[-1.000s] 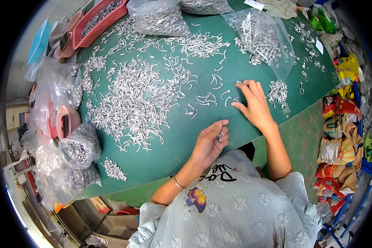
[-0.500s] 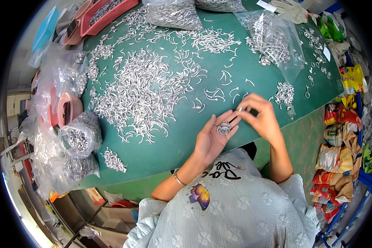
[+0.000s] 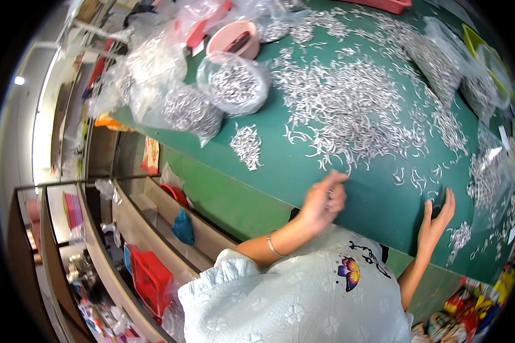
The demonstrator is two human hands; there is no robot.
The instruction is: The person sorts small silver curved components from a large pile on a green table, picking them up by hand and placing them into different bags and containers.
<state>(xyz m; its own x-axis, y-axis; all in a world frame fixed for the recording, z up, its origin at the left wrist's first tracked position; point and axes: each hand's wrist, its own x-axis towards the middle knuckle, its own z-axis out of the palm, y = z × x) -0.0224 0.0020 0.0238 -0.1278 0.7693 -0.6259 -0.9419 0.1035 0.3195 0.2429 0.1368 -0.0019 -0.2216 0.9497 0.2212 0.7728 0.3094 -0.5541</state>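
Near the table's front edge is my left hand (image 3: 321, 204), slightly blurred, its fingers curled round small silvery metal parts that show only as a glint. Just beyond it begins a wide spread of thin curved silvery metal pieces (image 3: 355, 111). My right hand (image 3: 435, 223) is over the table farther right, thumb and fingers apart, with nothing visible in it. By its fingertips lie a few loose curved pieces (image 3: 419, 182). A small heap of metal parts (image 3: 459, 235) sits to its right.
Clear bags of metal parts (image 3: 234, 86) stand along the left edge beside a pink bowl (image 3: 247, 47), with a small separate pile (image 3: 246, 147) nearby. More filled bags (image 3: 435, 66) lie at the far right. Below left are shelves with a red basket (image 3: 149, 280).
The view has swung left. My hands, together before, are now apart: the left has closed round the metal parts that lay in its palm, and the right has opened from its pinch.
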